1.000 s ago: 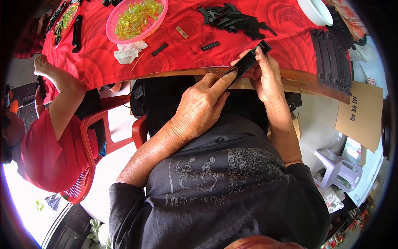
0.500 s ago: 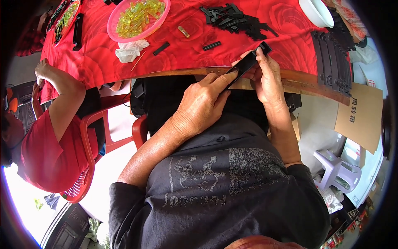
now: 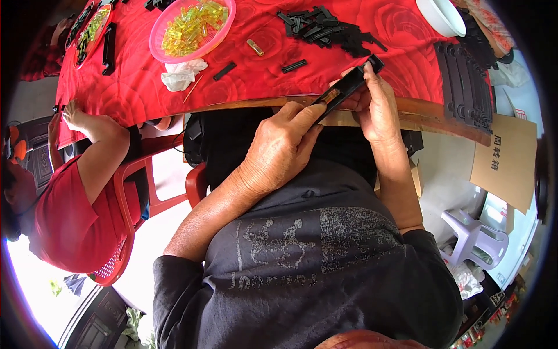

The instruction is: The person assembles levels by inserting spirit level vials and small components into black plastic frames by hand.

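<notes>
A long, narrow black plastic bar (image 3: 351,83) slants up to the right over the table's front edge. Its lower end is in the grip of my left hand (image 3: 279,144), fingers along its near side. Around the upper end my right hand (image 3: 376,110) is closed, thumb on the top and fingertips partly hidden behind the bar. A small amber-yellow piece (image 3: 332,95) shows in the bar's middle, just beyond my left fingertips. Beyond the bar lie two short black strips, one on the left (image 3: 224,71) and one nearer (image 3: 294,66), with a single yellow clear piece (image 3: 254,47).
A pink basket (image 3: 156,49) holds many clear yellow pieces. Black parts are heaped (image 3: 322,26) on the red tablecloth. A white bowl (image 3: 433,17) and stacked black bars (image 3: 465,87) stand right. White tissue (image 3: 181,75) lies left. A co-worker in red (image 3: 81,215) sits left.
The amber piece in the bar has come into sight as my left fingers drew back a little. The bar's upper end shifted slightly up and right. The co-worker's forearm moved right.
</notes>
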Demonstrator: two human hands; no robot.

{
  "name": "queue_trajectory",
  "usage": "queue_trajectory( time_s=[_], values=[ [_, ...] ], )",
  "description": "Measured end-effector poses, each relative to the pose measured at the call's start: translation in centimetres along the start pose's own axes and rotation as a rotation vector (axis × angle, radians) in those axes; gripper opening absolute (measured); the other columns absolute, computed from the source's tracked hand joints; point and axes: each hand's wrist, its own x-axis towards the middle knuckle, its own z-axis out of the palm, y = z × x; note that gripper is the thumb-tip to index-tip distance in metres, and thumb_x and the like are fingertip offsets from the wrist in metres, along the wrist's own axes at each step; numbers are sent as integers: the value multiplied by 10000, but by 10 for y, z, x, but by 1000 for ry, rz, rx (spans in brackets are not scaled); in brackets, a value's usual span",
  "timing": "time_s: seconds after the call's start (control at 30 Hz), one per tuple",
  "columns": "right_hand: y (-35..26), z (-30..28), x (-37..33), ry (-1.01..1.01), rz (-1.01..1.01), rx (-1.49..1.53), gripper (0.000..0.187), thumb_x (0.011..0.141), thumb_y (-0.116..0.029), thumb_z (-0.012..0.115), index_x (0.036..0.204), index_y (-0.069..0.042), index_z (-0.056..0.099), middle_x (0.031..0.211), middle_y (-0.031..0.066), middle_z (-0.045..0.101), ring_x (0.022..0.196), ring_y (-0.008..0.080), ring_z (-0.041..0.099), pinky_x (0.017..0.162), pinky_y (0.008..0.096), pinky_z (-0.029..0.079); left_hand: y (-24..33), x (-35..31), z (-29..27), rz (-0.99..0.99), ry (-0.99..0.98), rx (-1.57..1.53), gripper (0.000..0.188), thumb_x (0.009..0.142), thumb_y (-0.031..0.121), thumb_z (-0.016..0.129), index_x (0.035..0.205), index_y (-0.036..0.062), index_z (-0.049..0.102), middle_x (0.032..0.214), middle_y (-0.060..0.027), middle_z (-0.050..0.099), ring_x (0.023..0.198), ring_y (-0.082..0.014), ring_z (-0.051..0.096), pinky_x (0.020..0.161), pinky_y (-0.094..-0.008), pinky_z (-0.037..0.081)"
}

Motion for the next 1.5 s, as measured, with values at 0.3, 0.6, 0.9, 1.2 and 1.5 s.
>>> queue_trajectory(
  time_s=[0.3,0.6,0.9,1.2,1.5],
  values=[
    [1,16,-9,-163,7,64,405,1029,-376,567,1186,-4,608,1050,104,698,958,202,699,880,370,574,-2,0,0,-32,63,-44,304,868,19,729,1153,-14,627,1019,-194,682,923,-342,711,771,-363,566],
    [3,19,-13,-110,89,84,341,990,-238,641,1243,-11,616,1073,88,703,966,174,692,887,351,563,0,2,0,-66,50,-32,311,870,25,724,1156,-11,608,987,-196,674,888,-355,710,746,-369,564],
    [0,34,-18,0,56,134,402,1041,-322,539,1318,-35,587,1104,130,697,1008,206,675,912,359,531,-3,6,7,78,41,-13,375,846,-19,654,1206,-26,547,991,-217,610,829,-416,665,692,-452,576],
    [9,18,-14,8,-56,201,410,1055,-321,506,1334,-23,548,1095,163,697,992,244,693,906,372,546,-3,5,6,136,16,-18,449,844,77,730,1246,0,546,1049,-210,627,878,-404,675,724,-440,573],
    [9,9,-9,82,-137,267,484,1043,-379,534,1360,-13,528,1148,160,676,1037,264,680,947,408,546,0,1,3,-16,-20,-117,526,845,94,771,1307,13,535,1038,-177,666,795,-282,691,691,-355,564]
  ],
)
